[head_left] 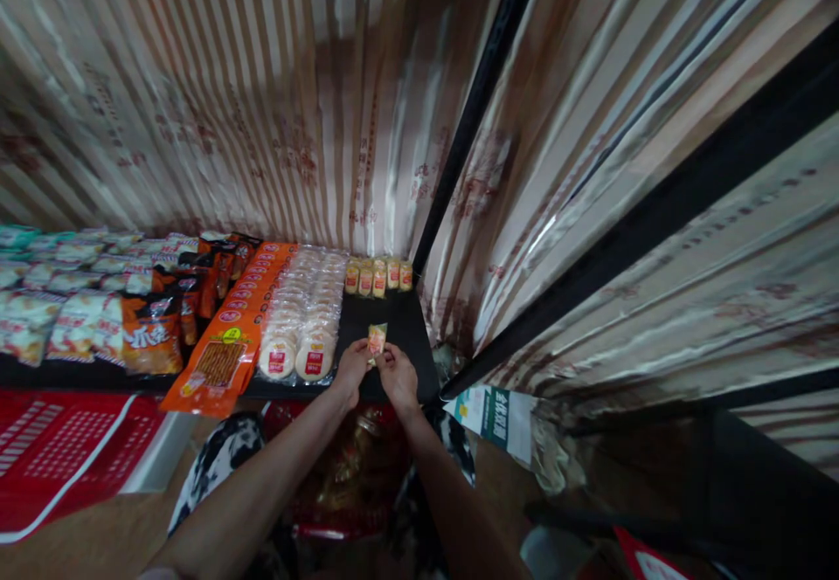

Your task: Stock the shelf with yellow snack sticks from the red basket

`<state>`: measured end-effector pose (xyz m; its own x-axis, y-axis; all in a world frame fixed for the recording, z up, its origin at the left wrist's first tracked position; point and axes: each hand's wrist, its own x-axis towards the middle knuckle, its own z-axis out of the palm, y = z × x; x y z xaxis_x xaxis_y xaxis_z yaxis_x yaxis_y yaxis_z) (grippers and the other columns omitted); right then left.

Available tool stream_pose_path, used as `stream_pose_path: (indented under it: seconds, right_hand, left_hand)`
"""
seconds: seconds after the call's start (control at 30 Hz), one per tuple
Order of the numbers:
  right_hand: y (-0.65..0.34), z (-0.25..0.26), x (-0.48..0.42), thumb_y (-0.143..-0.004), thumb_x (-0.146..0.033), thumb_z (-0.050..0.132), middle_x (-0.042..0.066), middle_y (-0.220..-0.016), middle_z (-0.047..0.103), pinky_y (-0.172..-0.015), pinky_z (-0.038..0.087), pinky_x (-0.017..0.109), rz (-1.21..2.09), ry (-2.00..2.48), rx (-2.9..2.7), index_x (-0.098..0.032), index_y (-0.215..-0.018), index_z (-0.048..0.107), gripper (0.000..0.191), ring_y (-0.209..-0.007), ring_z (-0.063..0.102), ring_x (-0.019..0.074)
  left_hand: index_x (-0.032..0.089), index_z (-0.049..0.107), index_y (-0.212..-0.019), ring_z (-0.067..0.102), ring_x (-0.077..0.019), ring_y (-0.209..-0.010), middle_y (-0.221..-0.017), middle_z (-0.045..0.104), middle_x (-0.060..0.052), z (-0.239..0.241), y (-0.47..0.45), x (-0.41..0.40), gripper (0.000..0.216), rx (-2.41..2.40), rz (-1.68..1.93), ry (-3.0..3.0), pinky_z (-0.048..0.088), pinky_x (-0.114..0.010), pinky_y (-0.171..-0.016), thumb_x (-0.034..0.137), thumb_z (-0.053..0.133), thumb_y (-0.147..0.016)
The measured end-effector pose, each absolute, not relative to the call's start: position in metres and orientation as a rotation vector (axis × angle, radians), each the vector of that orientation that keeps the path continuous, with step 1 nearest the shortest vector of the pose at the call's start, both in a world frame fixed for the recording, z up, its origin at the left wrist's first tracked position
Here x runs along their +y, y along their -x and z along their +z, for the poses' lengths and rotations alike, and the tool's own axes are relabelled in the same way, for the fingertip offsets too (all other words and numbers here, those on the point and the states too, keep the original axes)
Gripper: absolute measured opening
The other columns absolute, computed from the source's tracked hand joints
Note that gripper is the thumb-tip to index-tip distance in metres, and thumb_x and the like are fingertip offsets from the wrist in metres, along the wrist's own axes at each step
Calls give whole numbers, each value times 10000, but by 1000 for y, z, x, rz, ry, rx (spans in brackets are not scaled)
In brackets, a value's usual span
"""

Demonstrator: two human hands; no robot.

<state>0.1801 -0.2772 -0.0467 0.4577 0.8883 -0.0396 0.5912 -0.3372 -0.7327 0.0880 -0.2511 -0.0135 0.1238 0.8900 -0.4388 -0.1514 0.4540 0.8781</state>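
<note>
While left hand [352, 369] and right hand [398, 375] are pinching the near end of our packet [377, 339], we're best squeezing lightly.

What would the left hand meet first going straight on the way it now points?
The small packet, which the left hand touches; past it, over the black tabletop, probably the row of yellow packs, though depth is unclear.
</note>
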Motion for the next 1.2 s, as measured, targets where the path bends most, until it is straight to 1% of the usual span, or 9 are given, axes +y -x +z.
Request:
stream_pose_path:
  seconds: [0.17, 0.33, 0.43, 0.53, 0.63, 0.73, 0.8, 0.97, 1.2]
  right_hand:
    - [-186, -41, -266, -814, -263, 490, 23, -891, 633, -659, 422, 219, 495, 2128, -1257, -238, -1084, 610, 297, -700, 592, 126]
    - [-190, -39, -255, -805, -201, 476, 52, -968, 607, -721, 443, 219, 474, 2078, -1239, -214, -1149, 579, 360, -774, 602, 134]
    - [-193, -40, -248, -808, -196, 455, 69, -1014, 590, -742, 452, 228, 438, 2055, -1227, -210, -1171, 566, 380, -784, 605, 138]
    - [-195, -43, -241, -804, -198, 454, 85, -1022, 591, -751, 457, 249, 423, 2066, -1206, -195, -1184, 556, 393, -764, 608, 145]
    - [-198, -46, -235, -783, -194, 477, 107, -1037, 603, -742, 464, 263, 450, 2044, -1140, -146, -1245, 494, 465, -763, 615, 157]
    - [-202, -47, -229, -770, -192, 482, 112, -1026, 628, -758, 462, 276, 474, 1998, -1085, -99, -1294, 421, 536, -828, 617, 179]
    - [-205, -47, -226, -771, -196, 475, 111, -1027, 638, -786, 453, 287, 484, 1996, -1075, -88, -1294, 413, 538, -882, 611, 193]
    - [-212, -47, -217, -782, -213, 458, 104, -1054, 635, -779, 445, 288, 482, 2042, -1062, -128, -1235, 473, 462, -891, 613, 192]
    - [-216, -58, -202, -764, -222, 466, 74, -1052, 633, -740, 451, 275, 463, 2003, -1028, -191, -1189, 516, 429, -860, 615, 183]
  left_hand:
    - [162, 661, -878, 607, -144, -852, -896, 688, -49, -8, -96, -244, 253, 1209, 884, -769, 452, -252, -790, 102, 561, -654]
    - [163, 634, -980, 589, -155, -960, -1019, 668, -63, -8, -106, -234, 350, 1162, 913, -801, 419, -279, -891, 52, 506, -673]
    - [161, 626, -999, 579, -165, -996, -1067, 652, -73, -11, -111, -227, 367, 1130, 911, -829, 414, -281, -906, 43, 508, -672]
    - [151, 614, -1020, 584, -162, -985, -1093, 642, -80, -12, -117, -220, 391, 1106, 906, -836, 435, -262, -873, 23, 495, -671]
    - [153, 603, -1033, 599, -150, -936, -1079, 649, -73, -11, -123, -214, 400, 1108, 891, -821, 456, -238, -817, 13, 479, -679]
    - [144, 604, -1017, 605, -146, -906, -1035, 660, -78, -11, -129, -206, 363, 1128, 869, -823, 457, -233, -800, 28, 491, -693]
    - [141, 610, -996, 606, -148, -892, -1002, 665, -80, -12, -132, -201, 328, 1148, 856, -836, 455, -239, -801, 46, 502, -700]
    - [142, 616, -980, 604, -150, -860, -910, 672, -73, -17, -140, -187, 340, 1208, 841, -883, 454, -244, -780, 46, 489, -680]
    - [165, 619, -977, 616, -149, -795, -909, 679, -59, -25, -153, -173, 383, 1268, 844, -908, 467, -224, -713, 39, 481, -642]
